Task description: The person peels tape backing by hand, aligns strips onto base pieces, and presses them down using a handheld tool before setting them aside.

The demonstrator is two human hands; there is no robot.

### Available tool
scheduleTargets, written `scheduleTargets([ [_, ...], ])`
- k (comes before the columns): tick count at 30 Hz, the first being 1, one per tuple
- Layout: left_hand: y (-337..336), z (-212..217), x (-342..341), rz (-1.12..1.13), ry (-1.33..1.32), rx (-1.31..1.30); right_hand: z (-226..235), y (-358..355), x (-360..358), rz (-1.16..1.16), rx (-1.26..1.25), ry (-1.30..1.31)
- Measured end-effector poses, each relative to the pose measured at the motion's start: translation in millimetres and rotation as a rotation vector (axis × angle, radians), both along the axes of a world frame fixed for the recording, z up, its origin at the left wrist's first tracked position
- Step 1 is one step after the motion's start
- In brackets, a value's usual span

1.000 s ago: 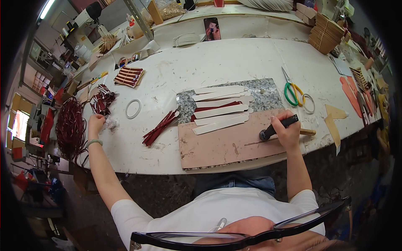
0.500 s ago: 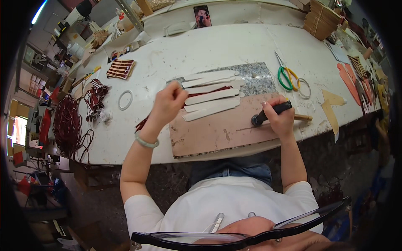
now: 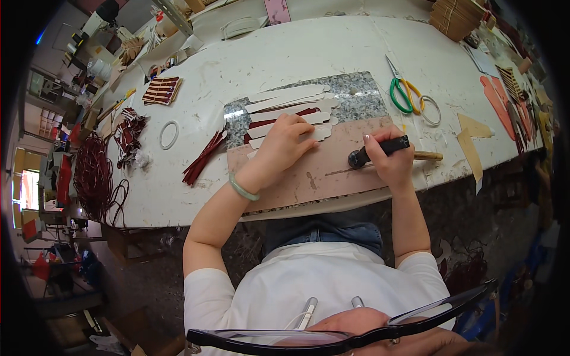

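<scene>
My left hand [image 3: 285, 142], wearing a pale green bangle [image 3: 243, 188], rests over the nearer white strips [image 3: 291, 92], fingers spread and touching them. These strips have rounded ends and lie in a row, with dark red material showing between some. They span a speckled grey stone slab [image 3: 356, 89] and the pinkish-brown board [image 3: 285, 187] covering its near part. My right hand [image 3: 392, 157] is closed around the black head of a hammer [image 3: 360, 158], whose round face is low over the board. Its wooden handle [image 3: 428, 156] sticks out to the right.
Dark red strips [image 3: 205, 155] lie left of the board, near a grey ring [image 3: 169, 135]. Farther left are a banded bundle [image 3: 162, 91] and tangled red cord [image 3: 94, 175]. Green-and-yellow-handled scissors [image 3: 405, 95], another ring [image 3: 432, 111] and tan scraps [image 3: 472, 148] lie right.
My left hand has moved right and nearer, from the strips' left ends down onto them. The dark red strips at the left now lie in fuller view. My right hand still holds the hammer.
</scene>
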State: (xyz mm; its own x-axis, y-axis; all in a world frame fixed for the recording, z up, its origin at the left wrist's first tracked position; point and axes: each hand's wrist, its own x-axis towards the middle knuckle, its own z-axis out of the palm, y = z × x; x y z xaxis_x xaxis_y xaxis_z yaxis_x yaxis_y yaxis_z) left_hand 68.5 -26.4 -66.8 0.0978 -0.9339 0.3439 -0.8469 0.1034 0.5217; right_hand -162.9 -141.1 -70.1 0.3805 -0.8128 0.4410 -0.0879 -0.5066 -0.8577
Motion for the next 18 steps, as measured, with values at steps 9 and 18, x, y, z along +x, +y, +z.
scheduleTargets([
  [9,0,-4,-9,0.052,0.029,0.028,-3,0,-1,0.001,-0.027,0.015],
  [18,28,25,-29,-0.009,-0.078,-0.126,21,1,0,0.093,0.123,0.047],
])
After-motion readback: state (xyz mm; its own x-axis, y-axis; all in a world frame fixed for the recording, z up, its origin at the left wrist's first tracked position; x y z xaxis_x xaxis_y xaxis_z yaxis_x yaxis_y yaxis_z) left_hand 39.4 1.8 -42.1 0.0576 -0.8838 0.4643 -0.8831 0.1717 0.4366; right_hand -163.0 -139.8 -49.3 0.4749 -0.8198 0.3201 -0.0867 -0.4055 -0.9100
